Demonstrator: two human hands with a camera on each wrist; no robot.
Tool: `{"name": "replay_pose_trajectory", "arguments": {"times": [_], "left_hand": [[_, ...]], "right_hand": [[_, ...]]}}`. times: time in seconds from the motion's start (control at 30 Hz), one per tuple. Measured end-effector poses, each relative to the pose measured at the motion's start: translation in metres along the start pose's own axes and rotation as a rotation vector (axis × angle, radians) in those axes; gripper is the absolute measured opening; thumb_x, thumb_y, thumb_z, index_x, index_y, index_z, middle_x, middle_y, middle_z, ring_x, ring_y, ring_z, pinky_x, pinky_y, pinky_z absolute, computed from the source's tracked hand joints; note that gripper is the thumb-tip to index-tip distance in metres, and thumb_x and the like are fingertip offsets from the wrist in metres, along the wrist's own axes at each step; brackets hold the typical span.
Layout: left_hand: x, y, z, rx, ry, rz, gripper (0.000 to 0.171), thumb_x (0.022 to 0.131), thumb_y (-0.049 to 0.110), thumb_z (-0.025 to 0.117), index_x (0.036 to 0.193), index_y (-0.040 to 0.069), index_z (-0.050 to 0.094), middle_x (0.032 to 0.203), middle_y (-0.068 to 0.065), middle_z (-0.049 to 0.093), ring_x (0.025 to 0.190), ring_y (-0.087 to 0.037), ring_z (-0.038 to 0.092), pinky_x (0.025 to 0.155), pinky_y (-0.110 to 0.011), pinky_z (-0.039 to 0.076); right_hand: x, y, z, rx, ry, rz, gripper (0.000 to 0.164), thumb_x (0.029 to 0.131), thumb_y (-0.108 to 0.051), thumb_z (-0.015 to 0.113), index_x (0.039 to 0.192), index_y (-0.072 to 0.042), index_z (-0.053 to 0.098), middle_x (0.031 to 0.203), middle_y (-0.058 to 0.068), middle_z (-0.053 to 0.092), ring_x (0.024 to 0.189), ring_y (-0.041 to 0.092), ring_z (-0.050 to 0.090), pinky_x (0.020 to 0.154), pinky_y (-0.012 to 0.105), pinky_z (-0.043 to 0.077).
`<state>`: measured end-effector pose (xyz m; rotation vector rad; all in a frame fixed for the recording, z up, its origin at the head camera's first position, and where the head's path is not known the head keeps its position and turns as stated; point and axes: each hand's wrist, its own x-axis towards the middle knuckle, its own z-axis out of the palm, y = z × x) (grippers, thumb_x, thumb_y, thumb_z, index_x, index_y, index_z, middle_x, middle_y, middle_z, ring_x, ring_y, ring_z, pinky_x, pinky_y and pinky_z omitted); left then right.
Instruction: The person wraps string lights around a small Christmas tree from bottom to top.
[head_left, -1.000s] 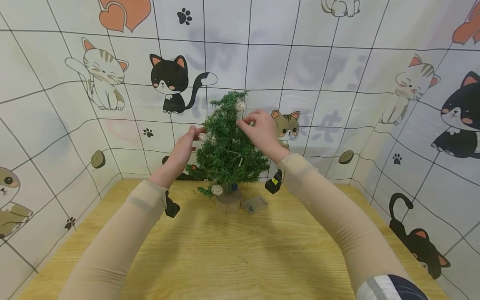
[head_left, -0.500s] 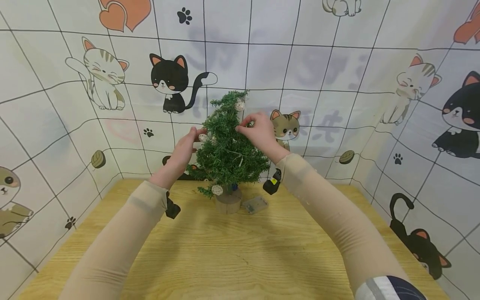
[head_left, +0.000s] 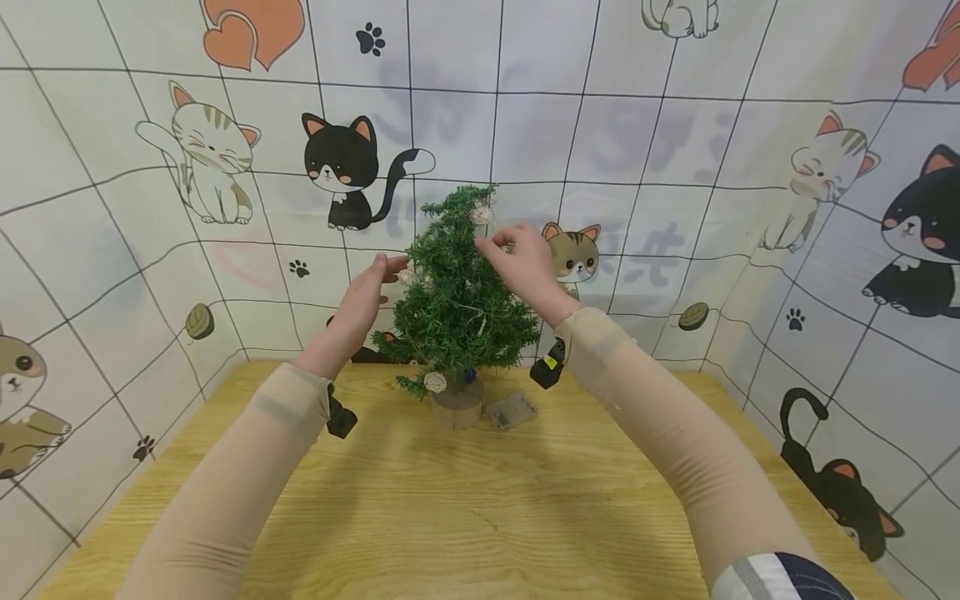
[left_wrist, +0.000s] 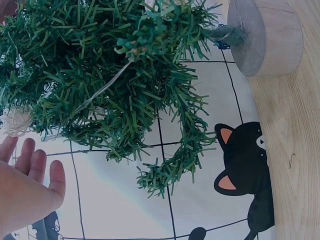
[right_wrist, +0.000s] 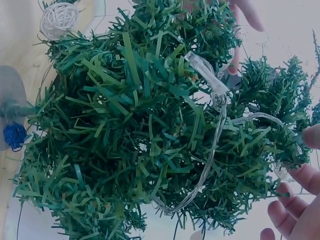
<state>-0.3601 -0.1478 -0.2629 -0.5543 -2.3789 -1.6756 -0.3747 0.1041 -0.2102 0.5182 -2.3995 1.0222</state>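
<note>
A small green artificial Christmas tree (head_left: 457, 292) stands upright on a round wooden base (head_left: 457, 408). My left hand (head_left: 367, 287) is at its left side with fairly straight fingers, the tips close beside a white wicker ball (left_wrist: 16, 121). On the tree's upper right, my right hand (head_left: 525, 262) brings thumb and index finger together on the clear wire of the string lights (right_wrist: 215, 145); foliage partly hides the pinch. Another wicker ball (head_left: 481, 214) hangs near the top, and one more white ball (head_left: 435, 382) sits low on the left.
A clear battery box (head_left: 512, 411) lies on the wooden table (head_left: 480, 517), right of the base. A blue ball (right_wrist: 15, 136) hangs by the trunk. Behind the table hangs a white grid cloth (head_left: 630, 133) with printed cats.
My right hand dips slightly along the tree's right side, then rises again. The left hand stays almost in place, and the head view tilts a little.
</note>
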Motion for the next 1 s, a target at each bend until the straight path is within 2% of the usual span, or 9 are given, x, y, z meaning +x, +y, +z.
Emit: {"name": "replay_pose_trajectory", "arguments": {"times": [0.23, 0.47, 0.53, 0.7, 0.77, 0.83, 0.93, 1.0], "left_hand": [[-0.001, -0.003, -0.001, 0.017, 0.010, -0.003, 0.070, 0.101, 0.059, 0.014, 0.148, 0.013, 0.041, 0.148, -0.012, 0.039, 0.134, -0.030, 0.033, 0.106, -0.052, 0.030], [-0.001, -0.004, -0.006, 0.026, 0.014, -0.005, 0.068, 0.103, 0.056, 0.014, 0.148, 0.012, 0.040, 0.148, -0.012, 0.039, 0.134, -0.029, 0.033, 0.106, -0.052, 0.029], [-0.002, -0.004, -0.009, 0.044, 0.023, -0.003, 0.068, 0.103, 0.055, 0.014, 0.148, 0.011, 0.040, 0.148, -0.011, 0.039, 0.134, -0.029, 0.033, 0.106, -0.052, 0.030], [-0.006, -0.001, -0.025, 0.130, 0.041, -0.007, 0.069, 0.103, 0.054, 0.013, 0.149, 0.009, 0.038, 0.149, -0.013, 0.039, 0.135, -0.031, 0.033, 0.107, -0.052, 0.029], [-0.007, -0.002, -0.033, 0.163, 0.051, -0.016, 0.069, 0.103, 0.054, 0.013, 0.149, 0.009, 0.038, 0.150, -0.013, 0.038, 0.136, -0.031, 0.032, 0.108, -0.052, 0.027], [-0.008, -0.003, -0.043, 0.197, 0.056, -0.037, 0.069, 0.103, 0.055, 0.014, 0.150, 0.009, 0.035, 0.151, -0.013, 0.037, 0.139, -0.031, 0.029, 0.111, -0.052, 0.024], [-0.012, -0.007, -0.059, 0.299, 0.044, -0.073, 0.070, 0.102, 0.057, 0.016, 0.153, 0.011, 0.030, 0.155, -0.011, 0.031, 0.143, -0.032, 0.023, 0.114, -0.052, 0.017], [-0.015, -0.011, -0.070, 0.394, 0.024, -0.084, 0.071, 0.102, 0.058, 0.018, 0.154, 0.011, 0.025, 0.157, -0.012, 0.027, 0.144, -0.034, 0.019, 0.114, -0.053, 0.015]], "right_hand": [[0.001, 0.006, -0.001, 0.002, 0.013, 0.009, 0.038, 0.099, -0.039, 0.054, 0.089, -0.006, 0.071, 0.118, 0.011, 0.059, 0.107, 0.027, 0.055, 0.097, 0.045, 0.041], [0.003, 0.012, -0.002, 0.031, 0.041, -0.021, 0.043, 0.101, -0.035, 0.052, 0.074, -0.003, 0.064, 0.107, 0.012, 0.063, 0.108, 0.026, 0.055, 0.099, 0.043, 0.040], [0.003, 0.013, -0.004, 0.043, 0.041, -0.020, 0.043, 0.101, -0.034, 0.051, 0.075, -0.003, 0.065, 0.105, 0.012, 0.063, 0.108, 0.026, 0.055, 0.098, 0.044, 0.040], [0.002, 0.023, -0.010, 0.052, 0.045, 0.002, 0.044, 0.102, -0.038, 0.048, 0.083, -0.004, 0.070, 0.101, 0.012, 0.063, 0.103, 0.028, 0.055, 0.091, 0.044, 0.041], [0.003, 0.031, -0.013, 0.040, 0.060, 0.020, 0.047, 0.102, -0.040, 0.047, 0.081, -0.003, 0.067, 0.096, 0.013, 0.062, 0.103, 0.028, 0.055, 0.089, 0.043, 0.041], [0.002, 0.041, -0.016, 0.036, 0.069, 0.041, 0.047, 0.102, -0.040, 0.047, 0.079, -0.003, 0.065, 0.092, 0.013, 0.061, 0.094, 0.029, 0.054, 0.085, 0.042, 0.040], [-0.002, 0.058, -0.020, 0.014, 0.052, 0.083, 0.046, 0.102, -0.040, 0.046, 0.086, 0.000, 0.064, 0.091, 0.017, 0.060, 0.083, 0.030, 0.052, 0.078, 0.041, 0.040], [-0.007, 0.069, -0.024, 0.000, 0.009, 0.111, 0.043, 0.102, -0.038, 0.047, 0.099, 0.001, 0.065, 0.098, 0.017, 0.061, 0.079, 0.031, 0.051, 0.074, 0.043, 0.041]]}}
